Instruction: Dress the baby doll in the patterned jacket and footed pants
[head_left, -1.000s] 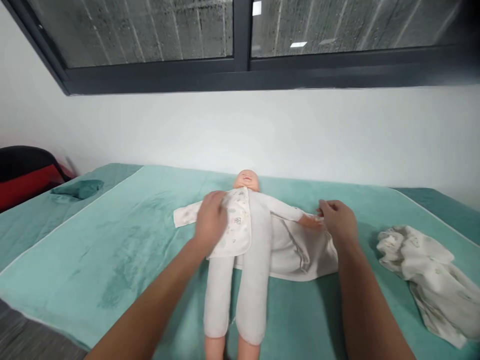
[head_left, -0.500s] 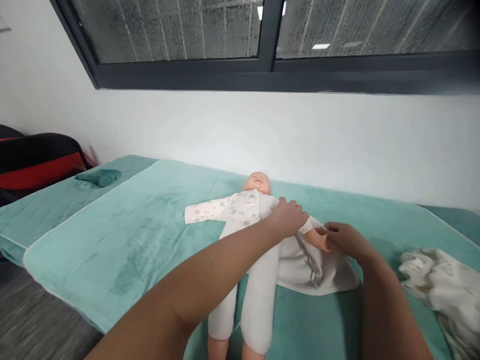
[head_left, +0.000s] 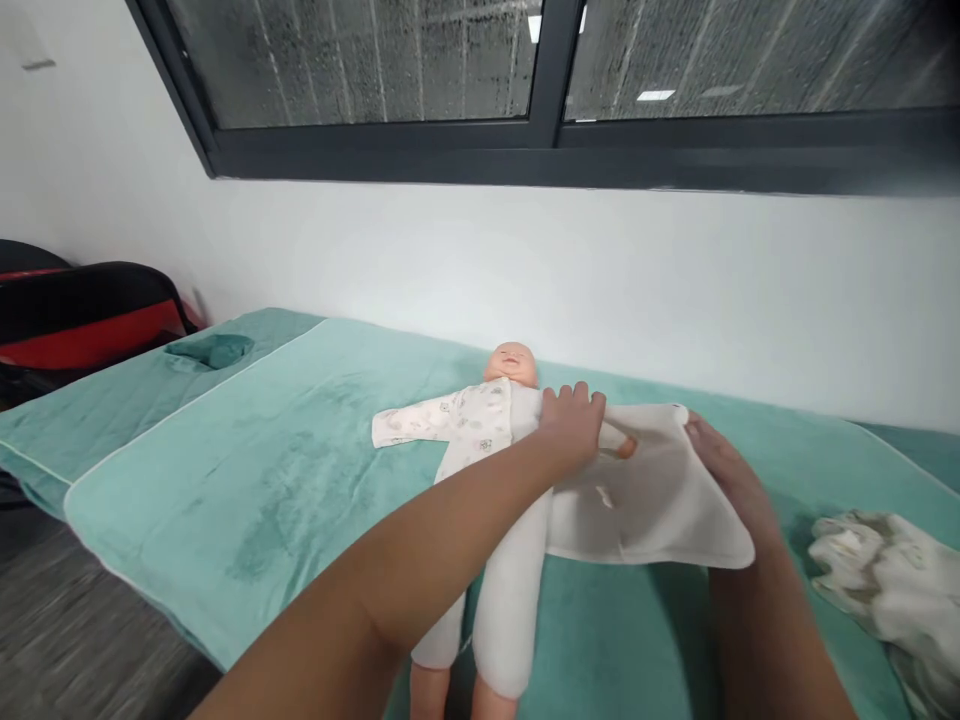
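A baby doll (head_left: 510, 365) lies on its back, head toward the wall. A white printed baby top (head_left: 480, 425) covers one side of its chest and the sleeved arm at left; its body and legs are white cloth. My left hand (head_left: 574, 425) is closed around the doll's other upper arm near the shoulder, its thumb side hidden. Beyond it the doll's bare forearm and hand (head_left: 625, 446) lie over the spread inner side of the top. My right hand (head_left: 727, 470) grips the top's outer edge at right and holds it stretched, fingers partly hidden behind the cloth.
A teal plush cover (head_left: 285, 480) lies on the bed under the doll. At right is a crumpled white and greenish cloth (head_left: 885, 570). A black and red chair or bag (head_left: 97, 320) stands at far left. Behind are a white wall and a dark-framed window (head_left: 375, 160).
My right hand has moved from the doll's hand to the top's edge, pulling the cloth up and outward. My left hand has shifted slightly left along the doll's arm.
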